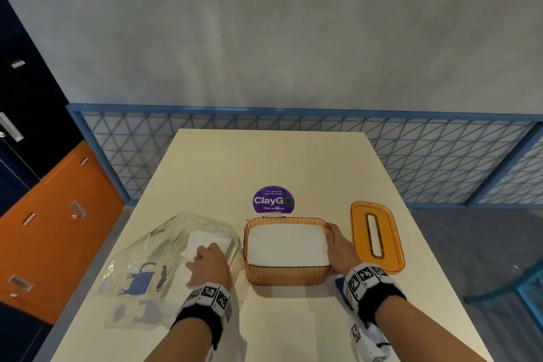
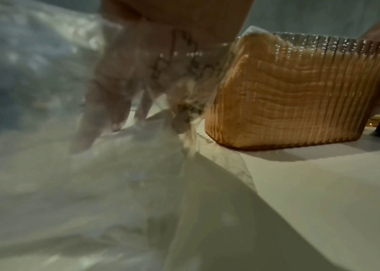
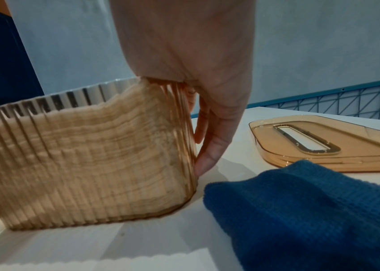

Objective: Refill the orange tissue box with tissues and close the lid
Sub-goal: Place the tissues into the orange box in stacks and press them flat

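The orange ribbed tissue box (image 1: pixel 286 275) stands open at the table's middle, filled close to the rim with white tissues (image 1: pixel 286 245). My right hand (image 1: pixel 335 244) grips its right wall, thumb over the rim and fingers (image 3: pixel 207 157) down the outside. The orange lid (image 1: pixel 377 236), with a long slot, lies flat to the right of the box. My left hand (image 1: pixel 205 260) is in a clear plastic bag (image 1: pixel 152 256) left of the box. Seen through the film, its fingers (image 2: pixel 105 113) reach down fairly straight onto a few tissues (image 1: pixel 205 241) inside.
A purple round sticker (image 1: pixel 273 200) sits on the cream table (image 1: pixel 293 161) behind the box. A blue cloth (image 3: pixel 300 210) lies by my right wrist. A blue mesh fence (image 1: pixel 440 156) runs behind the table, and orange cabinets (image 1: pixel 58 229) stand to the left.
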Action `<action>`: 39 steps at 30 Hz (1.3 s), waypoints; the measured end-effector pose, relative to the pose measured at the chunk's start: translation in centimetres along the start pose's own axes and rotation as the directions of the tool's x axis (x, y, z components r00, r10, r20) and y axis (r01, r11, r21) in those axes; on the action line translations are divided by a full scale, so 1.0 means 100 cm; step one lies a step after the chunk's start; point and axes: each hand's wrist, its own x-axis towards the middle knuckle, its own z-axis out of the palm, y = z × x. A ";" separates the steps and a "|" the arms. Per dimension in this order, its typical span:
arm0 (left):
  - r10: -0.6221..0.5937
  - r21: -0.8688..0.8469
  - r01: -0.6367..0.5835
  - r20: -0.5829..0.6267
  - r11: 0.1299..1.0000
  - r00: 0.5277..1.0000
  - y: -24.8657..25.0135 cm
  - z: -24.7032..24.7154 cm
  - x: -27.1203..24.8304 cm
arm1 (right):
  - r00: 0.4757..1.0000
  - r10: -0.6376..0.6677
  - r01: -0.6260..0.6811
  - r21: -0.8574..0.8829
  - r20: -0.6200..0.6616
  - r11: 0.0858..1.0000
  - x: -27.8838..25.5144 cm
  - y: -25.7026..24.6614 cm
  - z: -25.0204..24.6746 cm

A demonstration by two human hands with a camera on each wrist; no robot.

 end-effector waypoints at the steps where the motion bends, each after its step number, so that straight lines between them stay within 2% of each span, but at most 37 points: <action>1: -0.002 0.007 0.002 0.003 1.000 1.000 0.000 -0.001 0.000 | 1.000 0.001 -0.001 0.004 0.000 1.000 0.001 0.001 0.000; 5: 0.004 -0.019 -0.004 0.010 1.000 1.000 -0.002 -0.004 -0.001 | 1.000 -0.001 0.001 0.000 -0.003 1.000 0.002 0.001 0.000; 8: 0.038 -0.091 -0.041 -0.033 0.995 0.999 -0.009 -0.009 0.002 | 1.000 -0.008 0.008 -0.013 -0.003 1.000 0.001 0.000 -0.001; 12: 0.026 -0.200 -0.041 -0.081 0.979 0.996 -0.016 -0.030 0.005 | 1.000 -0.023 0.023 -0.047 -0.007 0.999 0.003 0.002 -0.001; 18: 0.066 -0.105 -0.071 -0.054 0.992 0.996 -0.020 -0.038 -0.008 | 0.999 -0.018 0.021 -0.068 0.033 0.997 0.008 0.003 -0.003; 20: 0.061 -0.140 -0.077 -0.115 0.987 0.992 -0.019 -0.050 -0.017 | 0.998 -0.020 0.025 -0.094 0.051 0.995 0.008 0.001 -0.009; 22: 0.067 -0.184 -0.108 -0.216 0.977 0.974 -0.021 -0.073 -0.029 | 0.995 -0.096 0.093 -0.149 -0.017 0.984 0.004 -0.011 -0.020; 24: 0.082 -0.226 -0.173 -0.365 0.958 0.927 -0.023 -0.101 -0.047 | 0.970 -0.226 0.211 -0.146 -0.093 0.966 -0.009 -0.036 -0.032; 25: 0.087 -0.244 -0.211 -0.438 0.946 0.895 -0.022 -0.115 -0.057 | 0.966 -0.244 0.240 -0.055 -0.082 0.969 -0.017 -0.052 -0.037; 27: 0.116 -0.257 -0.304 -0.559 0.917 0.821 -0.018 -0.137 -0.077 | 0.975 -0.204 0.178 0.242 0.088 0.954 -0.036 -0.086 -0.044; 29: 0.188 -0.224 -0.436 -0.669 0.872 0.720 -0.009 -0.150 -0.094 | 0.925 -0.204 0.042 0.448 0.320 0.893 -0.053 -0.115 -0.047; 30: 0.246 -0.192 -0.507 -0.699 0.840 0.671 -0.004 -0.153 -0.099 | 0.883 -0.220 -0.036 0.527 0.415 0.849 -0.060 -0.127 -0.048; 32: 0.378 -0.111 -0.636 -0.721 0.764 0.580 0.008 -0.150 -0.104 | 0.812 -0.276 -0.124 0.614 0.514 0.779 -0.070 -0.143 -0.052; 34: 0.496 -0.023 -0.732 -0.721 0.681 0.484 0.016 -0.138 -0.101 | 0.798 -0.324 -0.086 0.628 0.509 0.774 -0.072 -0.148 -0.055; 35: 0.557 0.015 -0.766 -0.696 0.643 0.454 0.017 -0.131 -0.098 | 0.813 -0.331 -0.033 0.606 0.479 0.795 -0.069 -0.147 -0.055; 36: 0.602 0.022 -0.785 -0.656 0.619 0.456 0.016 -0.124 -0.094 | 0.834 -0.330 0.019 0.573 0.443 0.819 -0.067 -0.144 -0.055; 37: 0.616 -0.031 -0.797 -0.616 0.604 0.491 0.015 -0.117 -0.089 | 0.857 -0.323 0.065 0.538 0.401 0.840 -0.062 -0.139 -0.056; 38: 0.600 -0.150 -0.802 -0.588 0.578 0.542 0.013 -0.110 -0.086 | 0.878 -0.318 0.105 0.504 0.358 0.857 -0.058 -0.133 -0.057; 39: 0.557 -0.324 -0.781 -0.561 0.534 0.613 0.012 -0.104 -0.083 | 0.893 -0.320 0.146 0.468 0.317 0.871 -0.054 -0.127 -0.059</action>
